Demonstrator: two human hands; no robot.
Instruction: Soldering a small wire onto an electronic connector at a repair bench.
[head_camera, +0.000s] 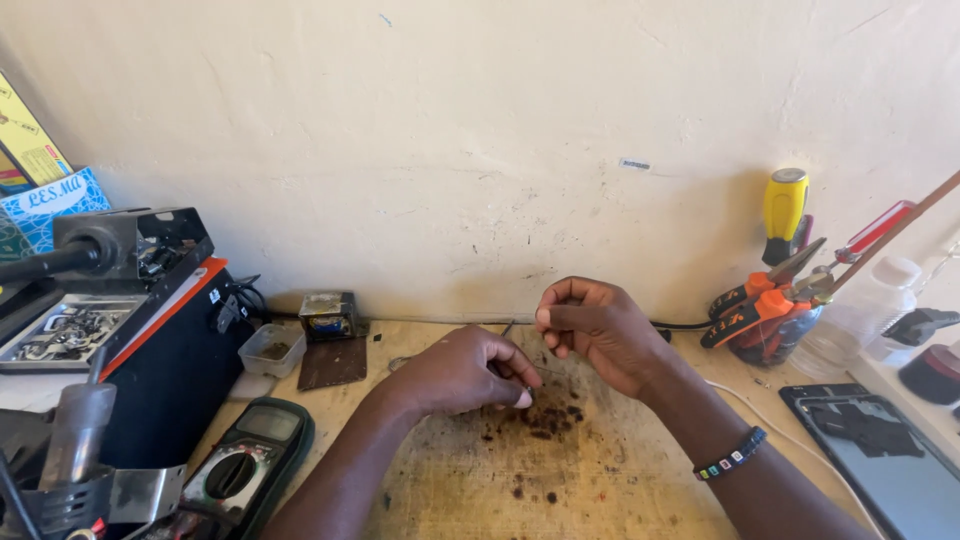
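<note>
A small dark part, too small to be made out, is pinched between the fingertips of the left hand, which is curled closed and pressed low against the wooden workbench. The right hand is held just above and beside it, its thumb and forefinger brought together near the top as if on something fine; whether a thin wire or lead is actually gripped there cannot be told. A slim metal pin or probe is seen between the two hands, close to the wall. A beaded bracelet is worn on the right wrist.

The small part is located at the middle of the bench, right at the edge of a patch of dark burn marks scorched into the wood.

To the left, a green multimeter is laid at the bench's front edge, beside a black box with an orange edge. A small clear plastic tub and a small metal-framed component are set near the wall. To the right, a container is filled with orange-handled pliers and a yellow-handled screwdriver. A white cable is run across the bench towards a dark tablet lying flat at the right edge.
</note>
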